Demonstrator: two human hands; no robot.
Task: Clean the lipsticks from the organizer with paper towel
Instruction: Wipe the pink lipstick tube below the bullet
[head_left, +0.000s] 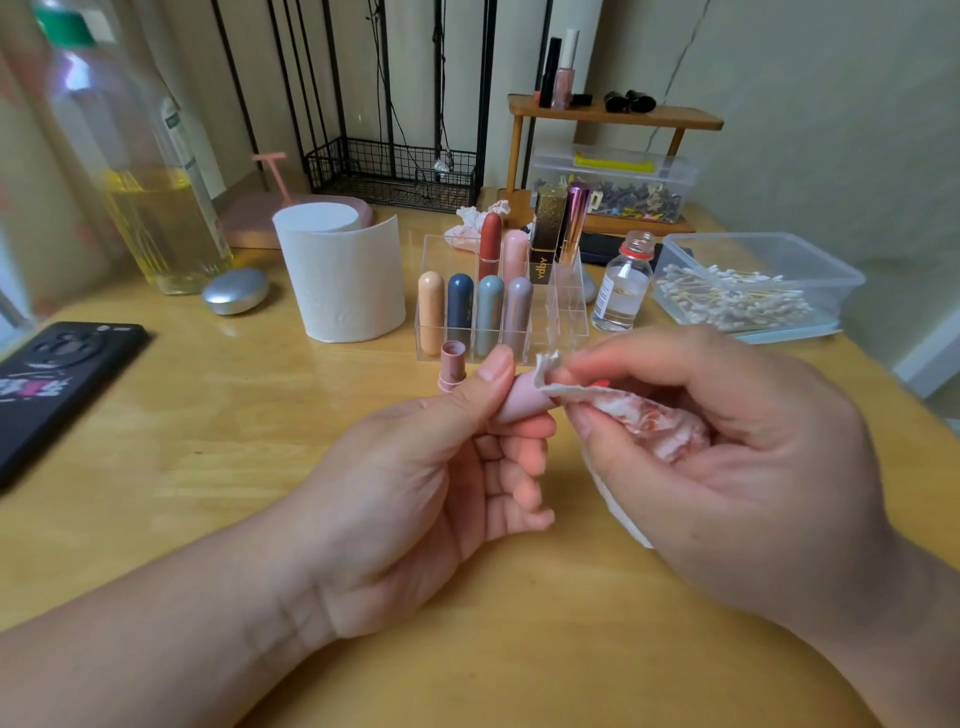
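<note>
My left hand (447, 483) pinches a pale pink lipstick cap (524, 399) between thumb and fingers. My right hand (727, 452) holds a crumpled paper towel (649, 415), stained red, pressed against the cap's end. An uncapped lipstick base (453, 366) stands on the table just left of my left thumb. Behind it is the clear acrylic organizer (569, 306) with several capsule-shaped lipsticks (460, 306) in the front row and taller ones (490, 244) behind. A paper towel roll (340, 275) stands left of the organizer.
A black phone (57, 379) lies at the left edge. An oil bottle (150, 171) and a silver pebble-shaped case (235, 291) stand back left. A small glass bottle (623, 286) and a tub of cotton swabs (748, 286) sit right. Used tissue (475, 221) lies behind the organizer.
</note>
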